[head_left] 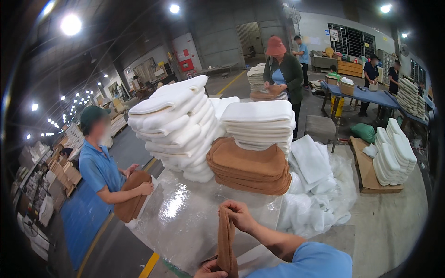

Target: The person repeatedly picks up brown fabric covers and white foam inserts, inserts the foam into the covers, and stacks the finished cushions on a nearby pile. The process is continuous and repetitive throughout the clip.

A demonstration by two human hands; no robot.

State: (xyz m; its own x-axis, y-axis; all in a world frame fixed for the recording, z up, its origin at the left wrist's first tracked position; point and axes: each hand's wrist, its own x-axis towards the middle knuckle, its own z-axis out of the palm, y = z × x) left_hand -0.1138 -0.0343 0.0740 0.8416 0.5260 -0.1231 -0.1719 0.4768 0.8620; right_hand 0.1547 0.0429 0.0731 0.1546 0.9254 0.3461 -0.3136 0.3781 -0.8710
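Observation:
A brown fabric cover (225, 242) hangs folded lengthwise into a narrow strip between my two hands, close to my body. My right hand (237, 215) pinches its upper end with closed fingers. At its lower end my left hand (211, 270) grips the cloth, partly cut off by the lower edge of the view. Beneath is a table covered in shiny clear plastic (185, 217). Just beyond my hands lies a stack of brown covers (250, 164). White padding pieces rise behind it in a tall leaning pile (178, 120) and a lower stack (259, 121).
At the left a co-worker in a blue shirt (99, 164) handles a brown cover (134, 194). Another in a red hat (282, 76) works behind the stacks. White padding and plastic wrap (320, 185) spill at the right. Further right, white cushions (394, 150) stand on cardboard.

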